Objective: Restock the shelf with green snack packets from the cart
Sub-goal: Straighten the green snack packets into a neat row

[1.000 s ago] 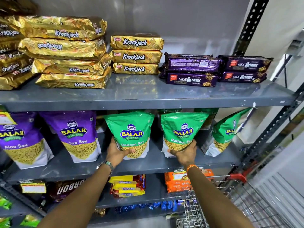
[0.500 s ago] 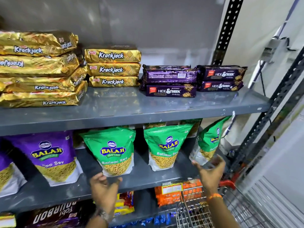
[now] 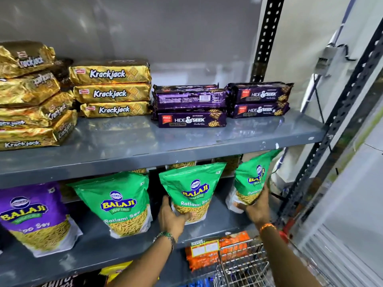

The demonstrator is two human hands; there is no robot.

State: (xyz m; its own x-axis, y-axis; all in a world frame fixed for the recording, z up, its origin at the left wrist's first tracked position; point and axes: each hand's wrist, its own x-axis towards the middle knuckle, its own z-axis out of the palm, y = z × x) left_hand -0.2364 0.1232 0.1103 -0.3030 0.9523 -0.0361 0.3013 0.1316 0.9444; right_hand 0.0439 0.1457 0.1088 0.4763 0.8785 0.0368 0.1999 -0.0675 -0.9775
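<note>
Three green Balaji snack packets stand on the middle grey shelf (image 3: 217, 226). The left green packet (image 3: 122, 204) stands untouched. My left hand (image 3: 172, 218) grips the lower left side of the middle green packet (image 3: 193, 189). My right hand (image 3: 258, 208) holds the lower part of the right green packet (image 3: 251, 179), which leans near the shelf's right end. A corner of the wire cart (image 3: 242, 270) shows at the bottom, under my right forearm. More green packets stand behind the front row, mostly hidden.
A purple Balaji packet (image 3: 35, 216) stands left of the green ones. The upper shelf (image 3: 165, 150) carries gold Krackjack packs (image 3: 112, 90) and purple Hide & Seek packs (image 3: 190, 106). Orange packets (image 3: 207, 253) lie on the lower shelf. A black perforated upright (image 3: 339, 117) borders the right side.
Both hands moved right, off the shelf edge, onto packets: the left now grips the middle green packet, the right the rightmost one. The view shifted right and down.
</note>
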